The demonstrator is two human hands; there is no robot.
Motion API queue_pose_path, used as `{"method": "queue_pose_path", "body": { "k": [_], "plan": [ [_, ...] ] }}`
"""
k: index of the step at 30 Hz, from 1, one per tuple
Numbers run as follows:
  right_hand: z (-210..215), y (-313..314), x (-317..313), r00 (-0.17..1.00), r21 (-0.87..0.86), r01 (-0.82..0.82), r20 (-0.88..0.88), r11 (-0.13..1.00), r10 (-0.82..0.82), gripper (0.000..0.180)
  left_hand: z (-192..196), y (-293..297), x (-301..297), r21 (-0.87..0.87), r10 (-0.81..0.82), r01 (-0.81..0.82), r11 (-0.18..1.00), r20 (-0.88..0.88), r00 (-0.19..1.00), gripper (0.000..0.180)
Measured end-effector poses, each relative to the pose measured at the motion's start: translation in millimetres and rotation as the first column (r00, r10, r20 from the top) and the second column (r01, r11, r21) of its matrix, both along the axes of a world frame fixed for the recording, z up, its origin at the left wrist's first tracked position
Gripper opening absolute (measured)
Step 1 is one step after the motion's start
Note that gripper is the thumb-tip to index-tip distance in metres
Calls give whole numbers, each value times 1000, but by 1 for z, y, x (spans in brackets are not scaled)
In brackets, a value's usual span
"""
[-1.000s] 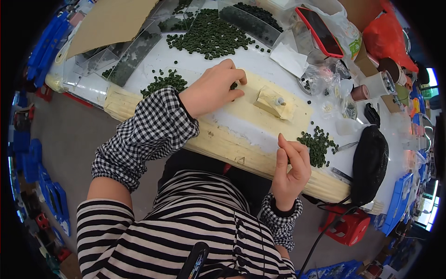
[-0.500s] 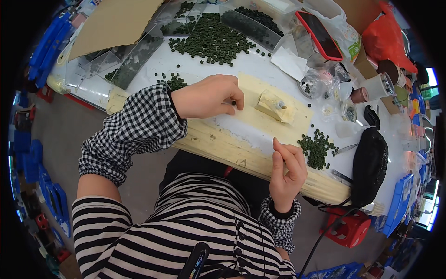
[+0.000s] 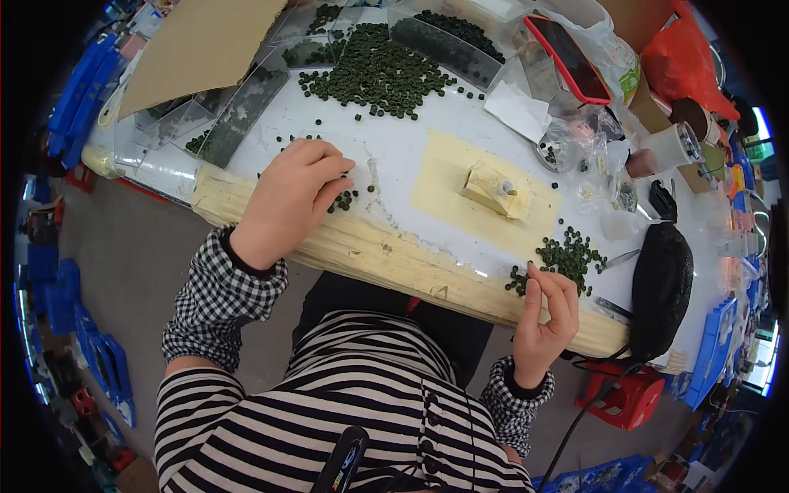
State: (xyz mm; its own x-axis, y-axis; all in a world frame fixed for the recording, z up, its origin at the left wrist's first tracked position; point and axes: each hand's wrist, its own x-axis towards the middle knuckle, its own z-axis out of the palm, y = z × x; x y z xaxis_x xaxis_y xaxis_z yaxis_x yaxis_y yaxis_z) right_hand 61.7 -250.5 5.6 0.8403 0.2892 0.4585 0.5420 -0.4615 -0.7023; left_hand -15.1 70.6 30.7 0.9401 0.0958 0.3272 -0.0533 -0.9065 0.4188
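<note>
My left hand [image 3: 292, 197] is over a small heap of dark green beads [image 3: 341, 201] near the table's left front. Its thumb and forefinger are curled together; anything between them is too small to make out. Beside the right-hand heap of green beads [image 3: 567, 259], my right hand [image 3: 546, 320] is palm up, with thumb and forefinger pinched. A small dark speck shows at its fingertips, too small to name. Between the hands, a tape-covered block [image 3: 493, 193] with a short peg on top sits on a cream sheet [image 3: 436, 168].
A large green bead pile [image 3: 378, 70] lies at the back among clear plastic trays [image 3: 238, 111]. Cardboard [image 3: 201, 49] covers the left ones. A red-cased phone [image 3: 567, 62], bags, tweezers [image 3: 620, 259] and a black pouch [image 3: 659, 292] are on the right. Padding [image 3: 386, 251] lines the front edge.
My left hand has moved left from beside the block to the small bead heap. My right hand has shifted right and down, along the right heap. The view has shifted slightly.
</note>
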Motion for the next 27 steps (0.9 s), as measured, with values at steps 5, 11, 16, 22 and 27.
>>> {"method": "queue_pose_path", "body": {
  "k": [5,11,16,22,27],
  "plan": [
    [-1,17,-8,995,-33,-100,14,994,101,18,-11,-17,-16,107,-22,16,994,49,999,24],
    [1,7,-7,1000,-50,26,-3,998,-26,18,-29,-38,-18,140,-95,79,987,104,990,34],
    [-1,-33,-3,976,-188,218,70,958,-208,19,-22,-30,-22,124,102,-119,985,131,986,32],
    [-9,-35,-7,985,-245,157,115,957,-132,17,-29,-42,-19,190,11,-45,981,177,984,29],
    [-14,-13,-14,985,-218,171,60,961,-162,19,-38,-59,-8,41,-32,25,999,175,984,27]
  ]
}}
